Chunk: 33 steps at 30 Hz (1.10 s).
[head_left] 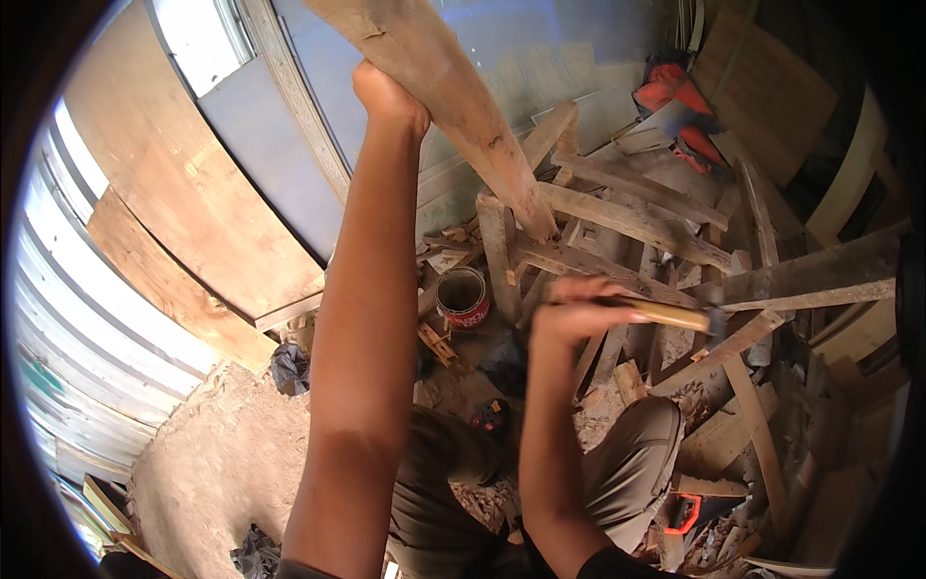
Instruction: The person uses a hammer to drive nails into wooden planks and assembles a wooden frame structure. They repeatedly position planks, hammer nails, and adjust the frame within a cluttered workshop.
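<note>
Since the left hand just clenches that tilted plank, a swing from the right hand gripping the hammer could easily kick its foot sideways off the scrap pile.

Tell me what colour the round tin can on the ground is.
The tin can is red outside, seen in the head view.

Bare forearms, dark short sleeves, olive-grey trousers

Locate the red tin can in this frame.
In the head view the red tin can stands open-topped on the littered ground just left of centre, between the person's two forearms, below the long plank that the left hand holds.
</note>
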Motion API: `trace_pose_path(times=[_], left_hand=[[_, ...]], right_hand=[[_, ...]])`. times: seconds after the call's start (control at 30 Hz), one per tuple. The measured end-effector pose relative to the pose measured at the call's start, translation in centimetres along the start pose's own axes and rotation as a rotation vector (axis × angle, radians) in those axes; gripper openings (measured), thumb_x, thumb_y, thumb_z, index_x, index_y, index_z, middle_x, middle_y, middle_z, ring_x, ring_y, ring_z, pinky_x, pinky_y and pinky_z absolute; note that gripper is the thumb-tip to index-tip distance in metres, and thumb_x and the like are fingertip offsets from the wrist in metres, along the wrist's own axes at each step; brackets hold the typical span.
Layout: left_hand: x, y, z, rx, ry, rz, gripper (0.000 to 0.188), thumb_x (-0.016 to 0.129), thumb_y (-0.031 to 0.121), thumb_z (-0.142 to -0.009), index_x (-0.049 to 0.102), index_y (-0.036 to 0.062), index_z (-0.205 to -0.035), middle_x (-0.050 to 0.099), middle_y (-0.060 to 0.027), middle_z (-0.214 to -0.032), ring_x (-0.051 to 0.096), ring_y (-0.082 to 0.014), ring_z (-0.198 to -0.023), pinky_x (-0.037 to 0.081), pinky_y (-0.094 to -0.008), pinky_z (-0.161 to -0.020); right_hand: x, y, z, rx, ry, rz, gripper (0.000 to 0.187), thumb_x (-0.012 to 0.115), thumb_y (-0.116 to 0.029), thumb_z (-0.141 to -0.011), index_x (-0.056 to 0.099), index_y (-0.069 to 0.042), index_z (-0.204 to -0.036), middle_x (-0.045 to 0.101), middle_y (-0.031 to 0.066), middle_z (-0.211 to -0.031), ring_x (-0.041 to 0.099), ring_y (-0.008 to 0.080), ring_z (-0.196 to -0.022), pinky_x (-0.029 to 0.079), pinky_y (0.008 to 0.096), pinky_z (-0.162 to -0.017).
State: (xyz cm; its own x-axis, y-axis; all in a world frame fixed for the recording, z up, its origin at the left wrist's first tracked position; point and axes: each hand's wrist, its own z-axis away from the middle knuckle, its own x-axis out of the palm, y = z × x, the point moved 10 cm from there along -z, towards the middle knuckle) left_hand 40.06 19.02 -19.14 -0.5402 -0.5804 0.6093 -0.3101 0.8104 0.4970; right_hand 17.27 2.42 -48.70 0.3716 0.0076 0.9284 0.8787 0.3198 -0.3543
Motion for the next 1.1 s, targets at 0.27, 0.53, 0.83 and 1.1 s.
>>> trace_pose_path(times=[0.27, 0.53, 0.83, 1.1], left_hand=[[-3.0, 1.3, -0.4, 0.039, -0.007, -0.083, 0.048, 0.025, 0.026, -0.098, 0.044, -0.0067, -0.128, 0.057, -0.0267, -0.118, 0.058, -0.0432, -0.105, 0.049, -0.0543, -0.093], [-1.4, 1.3, 0.7, -0.033, 0.019, -0.030, 0.047, 0.026, 0.028, -0.099, 0.046, -0.0043, -0.127, 0.058, -0.0251, -0.116, 0.058, -0.0414, -0.105, 0.049, -0.0539, -0.093], [-0.8, 0.5, 1.1, -0.027, 0.033, -0.014, 0.045, 0.027, 0.024, -0.098, 0.046, -0.0057, -0.127, 0.057, -0.0248, -0.116, 0.059, -0.0409, -0.101, 0.051, -0.0521, -0.089], [-1.8, 0.5, 0.8, -0.001, 0.030, -0.113, 0.050, 0.026, 0.031, -0.098, 0.045, -0.0039, -0.129, 0.056, -0.0261, -0.118, 0.057, -0.0410, -0.106, 0.047, -0.0534, -0.096]], right_hand=[[-0.6, 1.5, 0.9, 0.512, -0.072, 0.012, 0.064, 0.035, -0.078, -0.086, 0.040, -0.016, -0.070, 0.028, -0.0062, -0.053, 0.025, 0.0066, -0.041, 0.020, 0.0222, -0.035], [-4.7, 12.5, 7.4, 0.899, -0.258, 0.370, 0.062, 0.031, -0.071, -0.092, 0.040, -0.014, -0.072, 0.030, -0.0038, -0.053, 0.023, 0.0104, -0.038, 0.020, 0.0275, -0.035], [-1.5, 13.3, 7.4, 0.827, -0.343, 0.321, 0.065, 0.031, -0.073, -0.091, 0.039, -0.011, -0.075, 0.027, -0.0016, -0.052, 0.023, 0.0136, -0.038, 0.022, 0.0290, -0.036], [-4.5, 12.3, 6.0, 1.033, -0.266, 0.424, 0.059, 0.037, -0.071, -0.091, 0.038, -0.014, -0.073, 0.029, -0.0036, -0.054, 0.026, 0.0096, -0.039, 0.023, 0.0272, -0.035]])
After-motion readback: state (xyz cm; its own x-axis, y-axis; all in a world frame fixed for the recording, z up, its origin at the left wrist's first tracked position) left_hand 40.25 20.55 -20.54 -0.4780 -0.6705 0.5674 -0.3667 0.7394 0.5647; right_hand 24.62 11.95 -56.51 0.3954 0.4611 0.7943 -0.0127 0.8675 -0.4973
